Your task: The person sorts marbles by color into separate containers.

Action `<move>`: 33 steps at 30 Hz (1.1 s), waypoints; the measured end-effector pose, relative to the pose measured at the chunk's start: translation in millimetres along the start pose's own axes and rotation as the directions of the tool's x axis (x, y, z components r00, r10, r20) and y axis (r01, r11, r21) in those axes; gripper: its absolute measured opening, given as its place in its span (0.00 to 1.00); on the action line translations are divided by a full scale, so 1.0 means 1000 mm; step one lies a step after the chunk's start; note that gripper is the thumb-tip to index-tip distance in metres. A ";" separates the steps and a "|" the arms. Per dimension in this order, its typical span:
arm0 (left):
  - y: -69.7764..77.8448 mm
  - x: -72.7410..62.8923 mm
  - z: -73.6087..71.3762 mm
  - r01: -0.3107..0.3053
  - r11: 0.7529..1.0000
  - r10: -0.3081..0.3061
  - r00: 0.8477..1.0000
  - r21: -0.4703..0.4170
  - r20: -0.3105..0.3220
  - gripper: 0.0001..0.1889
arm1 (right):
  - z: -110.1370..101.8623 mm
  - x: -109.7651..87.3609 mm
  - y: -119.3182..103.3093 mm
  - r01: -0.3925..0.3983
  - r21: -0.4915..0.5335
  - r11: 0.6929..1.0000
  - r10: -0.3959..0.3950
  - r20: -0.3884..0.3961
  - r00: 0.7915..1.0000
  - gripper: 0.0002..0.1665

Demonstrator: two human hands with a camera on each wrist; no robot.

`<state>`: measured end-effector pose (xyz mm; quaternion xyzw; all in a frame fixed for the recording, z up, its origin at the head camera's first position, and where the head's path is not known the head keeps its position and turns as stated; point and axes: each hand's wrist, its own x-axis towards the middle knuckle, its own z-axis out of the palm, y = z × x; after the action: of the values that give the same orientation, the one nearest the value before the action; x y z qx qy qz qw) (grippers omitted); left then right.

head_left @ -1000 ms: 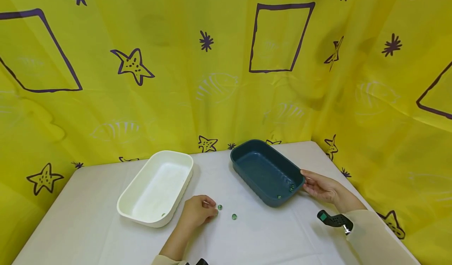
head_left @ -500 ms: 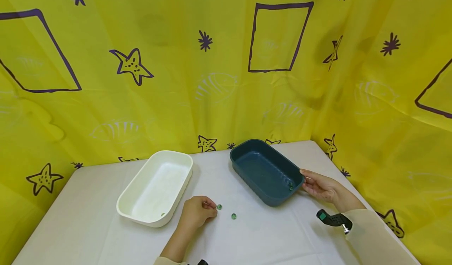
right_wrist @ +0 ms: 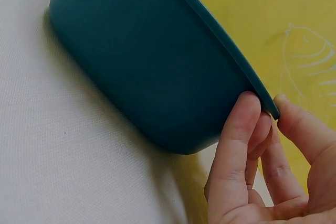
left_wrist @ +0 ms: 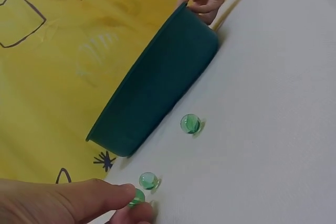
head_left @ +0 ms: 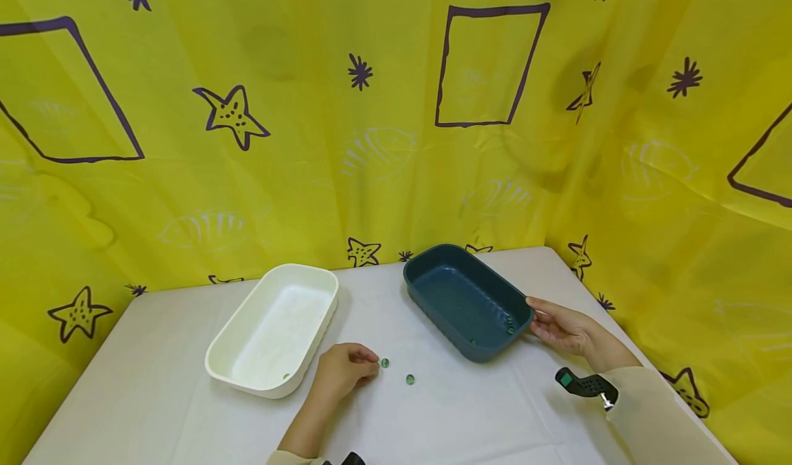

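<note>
My left hand pinches a green glass marble between thumb and fingertip, low over the white cloth. In the head view that marble is hidden by the fingers. Just past the fingertips lies another green marble, and a further marble rests to its right. My right hand grips the near right corner of a dark teal plastic basin, with the thumb over the rim and fingers against the outer wall. Several green marbles are inside the basin, mostly near the gripped corner.
A white plastic basin stands left of the left hand, with a small green marble at its near end. The cloth-covered table backs onto a yellow patterned curtain, which also closes off the right side.
One marble has rolled to the left along the near end of the teal basin. The marble by the left fingertips has gone from sight behind them in the head view. Both hands have hardly moved.
</note>
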<state>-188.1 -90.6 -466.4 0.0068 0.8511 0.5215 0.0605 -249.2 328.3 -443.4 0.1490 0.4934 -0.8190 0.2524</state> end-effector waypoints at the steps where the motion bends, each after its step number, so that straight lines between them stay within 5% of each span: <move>1: -0.001 0.000 0.000 0.006 1.000 -0.006 1.000 -0.014 0.003 0.05 | 0.000 0.000 0.000 -0.002 0.001 1.000 0.002 0.002 1.000 0.15; 8: -0.004 0.005 -0.003 0.053 0.988 -0.050 0.999 -0.142 0.019 0.08 | -0.001 0.002 0.001 -0.014 0.006 1.000 0.014 0.007 1.000 0.14; 16: -0.003 0.017 -0.004 0.130 0.928 -0.124 0.991 -0.350 0.041 0.12 | -0.004 0.002 0.001 -0.014 0.007 1.000 0.014 0.006 1.000 0.13; 33: 0.024 0.033 0.000 0.169 0.887 -0.147 0.986 -0.431 0.083 0.12 | -0.002 0.003 0.000 -0.011 0.009 1.000 0.011 -0.005 1.000 0.13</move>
<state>-222.3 -77.1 -448.2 -0.0638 0.7087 0.6917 0.1231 -251.3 329.1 -445.9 0.1551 0.4893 -0.8195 0.2550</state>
